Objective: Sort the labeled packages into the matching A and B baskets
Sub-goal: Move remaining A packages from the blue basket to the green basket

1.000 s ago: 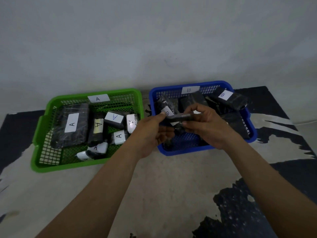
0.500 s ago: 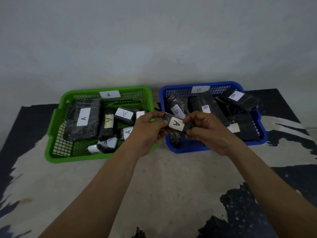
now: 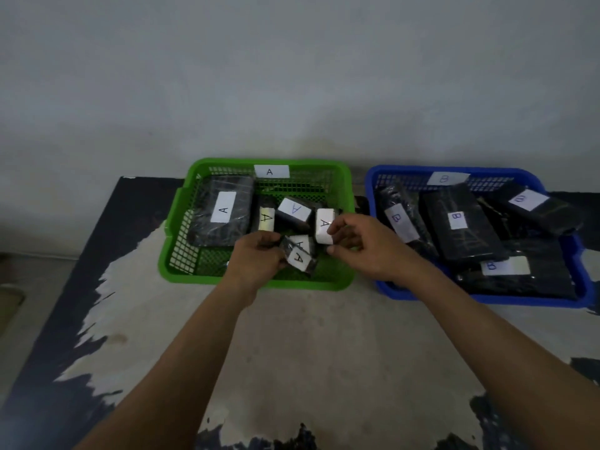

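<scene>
A small black package with a white A label [image 3: 299, 258] hangs low over the front of the green A basket [image 3: 181, 267]. My left hand [image 3: 256, 258] grips its left end. My right hand [image 3: 360, 246] hovers just right of it above the basket's right side, its fingers loosely curled and holding nothing; they overlap a white A package [image 3: 324, 222] lying in the basket. Several other A packages, among them a large black one [image 3: 222, 211], lie in the green basket. The blue B basket [image 3: 581, 297] on the right holds several black B packages [image 3: 456, 222].
Both baskets stand side by side against a grey wall [image 3: 292, 76], on a black mat with a worn pale middle [image 3: 324, 352]. The bare floor shows at the far left [image 3: 29, 287].
Both hands moved left from the blue basket's front to over the green basket. My right hand let go of the small A package; my left hand still holds it. The view also shifted left.
</scene>
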